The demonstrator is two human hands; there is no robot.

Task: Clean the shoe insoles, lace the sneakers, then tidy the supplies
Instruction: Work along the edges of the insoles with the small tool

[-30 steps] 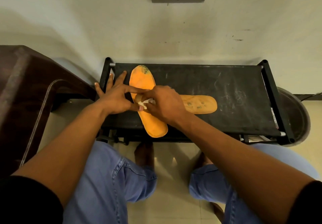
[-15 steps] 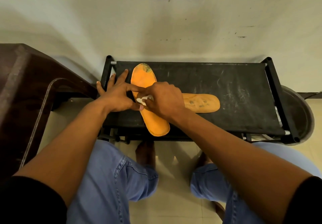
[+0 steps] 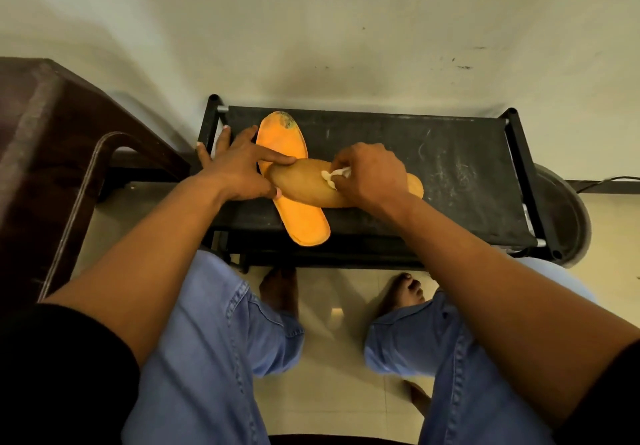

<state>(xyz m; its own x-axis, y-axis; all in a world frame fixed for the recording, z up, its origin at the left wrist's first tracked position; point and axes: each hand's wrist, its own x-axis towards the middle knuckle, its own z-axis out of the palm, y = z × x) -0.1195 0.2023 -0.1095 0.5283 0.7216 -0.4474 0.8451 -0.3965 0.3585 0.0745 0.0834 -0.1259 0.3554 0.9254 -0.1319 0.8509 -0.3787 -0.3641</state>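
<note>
Two insoles lie crossed on a black shoe rack [image 3: 460,167]. The bright orange insole [image 3: 298,216] runs from far to near and has a dark stain at its far tip. Across it lies a duller tan insole [image 3: 304,186], pointing left to right. My left hand [image 3: 235,170] has its fingers spread on the rack, with the index finger and thumb pressing at either side of the tan insole's left end. My right hand [image 3: 372,176] pinches a small white wipe [image 3: 330,177] against the middle of the tan insole and covers its right part.
A dark brown wooden piece of furniture [image 3: 52,153] stands close on the left. A dark round basin [image 3: 568,216] sits on the floor behind the rack's right end, with a cable [image 3: 609,181] beside it. My knees and bare feet are under the rack's near edge.
My right hand has slid the wipe to the right, from the crossing of the insoles onto the tan insole, uncovering its left end. My left hand stays in place.
</note>
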